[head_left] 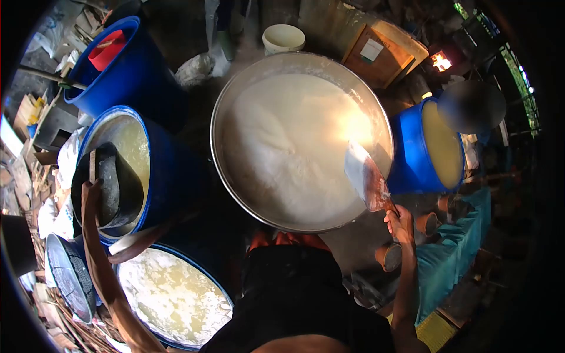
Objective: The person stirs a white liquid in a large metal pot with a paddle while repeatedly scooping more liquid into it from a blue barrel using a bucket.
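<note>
In front of me stands a wide metal vat [300,141] of whitish, steaming liquid. My right hand [401,223], at its lower right edge, is closed round the handle of a wooden paddle [366,176]. The paddle's blade reaches over the rim, its tip at the liquid. At the left, my left hand [92,193] grips the wooden handle of a dark bucket [126,185]. This bucket is tilted at the mouth of a blue barrel [148,170] with cloudy yellowish liquid inside.
Below it, another barrel [176,294] holds foamy liquid. A blue barrel with a red container [107,50] is at upper left, one more blue barrel [409,147] at right. A white bucket [283,39] and a person's boot [226,46] are beyond the vat. Fire [440,61] burns at upper right.
</note>
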A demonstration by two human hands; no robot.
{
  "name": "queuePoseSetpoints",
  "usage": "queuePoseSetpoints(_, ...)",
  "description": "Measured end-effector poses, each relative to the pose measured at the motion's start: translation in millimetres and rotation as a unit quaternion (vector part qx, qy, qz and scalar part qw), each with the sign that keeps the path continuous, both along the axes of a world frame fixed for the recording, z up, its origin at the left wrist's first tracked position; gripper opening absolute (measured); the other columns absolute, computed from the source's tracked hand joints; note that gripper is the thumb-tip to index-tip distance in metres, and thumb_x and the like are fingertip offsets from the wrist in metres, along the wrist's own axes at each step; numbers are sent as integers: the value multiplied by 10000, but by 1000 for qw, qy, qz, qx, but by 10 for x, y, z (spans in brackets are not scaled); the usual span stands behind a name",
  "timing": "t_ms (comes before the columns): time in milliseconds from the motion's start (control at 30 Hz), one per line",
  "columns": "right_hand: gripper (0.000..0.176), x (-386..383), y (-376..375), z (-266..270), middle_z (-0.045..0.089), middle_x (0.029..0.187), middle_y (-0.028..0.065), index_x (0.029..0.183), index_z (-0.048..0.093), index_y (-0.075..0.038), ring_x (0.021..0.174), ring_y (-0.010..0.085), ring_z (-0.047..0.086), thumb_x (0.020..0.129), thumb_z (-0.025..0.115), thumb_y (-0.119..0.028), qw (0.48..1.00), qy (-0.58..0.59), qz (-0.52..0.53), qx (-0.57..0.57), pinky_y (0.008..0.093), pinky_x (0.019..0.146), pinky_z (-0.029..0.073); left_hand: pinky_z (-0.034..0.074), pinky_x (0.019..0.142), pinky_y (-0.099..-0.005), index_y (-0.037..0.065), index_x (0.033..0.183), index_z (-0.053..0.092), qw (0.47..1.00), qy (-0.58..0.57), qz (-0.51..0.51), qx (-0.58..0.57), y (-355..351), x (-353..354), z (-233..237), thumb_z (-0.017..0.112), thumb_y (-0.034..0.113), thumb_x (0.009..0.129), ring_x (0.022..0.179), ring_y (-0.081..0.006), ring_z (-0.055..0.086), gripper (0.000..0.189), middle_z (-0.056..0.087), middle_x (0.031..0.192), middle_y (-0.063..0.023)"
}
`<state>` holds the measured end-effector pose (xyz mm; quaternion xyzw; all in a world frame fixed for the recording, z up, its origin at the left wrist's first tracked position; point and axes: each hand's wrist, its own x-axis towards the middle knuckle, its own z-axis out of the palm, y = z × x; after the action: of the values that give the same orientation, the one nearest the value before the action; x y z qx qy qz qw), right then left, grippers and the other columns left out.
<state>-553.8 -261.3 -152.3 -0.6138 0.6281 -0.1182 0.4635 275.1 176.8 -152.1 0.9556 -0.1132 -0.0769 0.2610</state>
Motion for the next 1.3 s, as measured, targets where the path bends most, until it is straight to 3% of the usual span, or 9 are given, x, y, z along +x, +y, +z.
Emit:
queuePoseSetpoints(133,114,-31,-271,-21,633,711,40,898,618,-20,488,86,529,941,558,-106,1000,9,28,2,263,428,418,371,482,-327,66,946,575,996,82,19,-40,-286,-724,735,669,334,908,512,-96,442,286,452,627,31)
queuePoseSetpoints(267,113,-95,-581,-202,637,716,43,906,621,-19,489,85,533,940,557,-105,998,-20,65,-17,265,425,421,425,593,-314,17,1069,625,999,17,-40,-24,-624,-1568,1368,648,326,937,657,-96,491,337,541,767,1)
queuePoseSetpoints(500,131,-89,-1179,-335,650,736,52,960,627,-12,496,82,538,950,581,-133,993,-58,99,5,256,434,440,417,574,-263,27,1077,653,990,81,-80,-87,-1171,-2534,1537,685,322,941,649,-65,504,326,590,781,9)
queuePoseSetpoints(633,227,-257,-1336,-718,653,763,62,1143,569,-12,545,91,565,966,582,-154,982,-141,112,-60,246,473,464,406,516,-256,34,1027,648,969,94,-134,-186,-1553,-3042,1153,689,300,948,599,-52,505,281,552,731,40)
queuePoseSetpoints(700,328,-355,-1517,-930,637,762,57,1240,496,-6,554,94,560,968,570,-174,983,-139,121,6,252,479,460,404,479,-250,49,1010,638,965,155,-97,-186,-1821,-3374,1055,696,274,945,550,-59,502,241,548,707,32)
queuePoseSetpoints(900,190,-232,-1999,-969,550,642,19,1072,585,-40,495,100,518,943,537,-171,984,-25,175,37,279,443,423,456,437,-278,46,954,591,939,253,-3,-232,-2679,-4250,564,720,212,903,498,-106,528,217,555,687,-2)
queuePoseSetpoints(1000,145,-133,-2356,-1517,540,627,45,989,601,-25,494,141,526,936,531,-140,973,-64,217,-53,330,467,428,477,439,-292,29,952,575,924,285,11,-255,-2988,-4528,174,714,190,888,498,-124,545,222,559,683,-23)
queuePoseSetpoints(1167,140,584,-3172,-2322,532,621,1,968,585,-78,442,100,482,1019,503,-180,931,-91,286,-211,287,388,380,471,426,-302,4,944,553,880,352,83,-307,-3439,-4964,-388,675,140,884,495,-135,550,193,547,669,-35)
queuePoseSetpoints(1300,190,1541,-3573,-1978,572,622,49,957,596,-45,476,149,546,993,551,-226,949,-37,293,-114,340,432,432,449,414,-324,13,905,534,803,421,189,-377,-3785,-5314,-703,626,102,876,468,-160,514,131,523,665,-46)
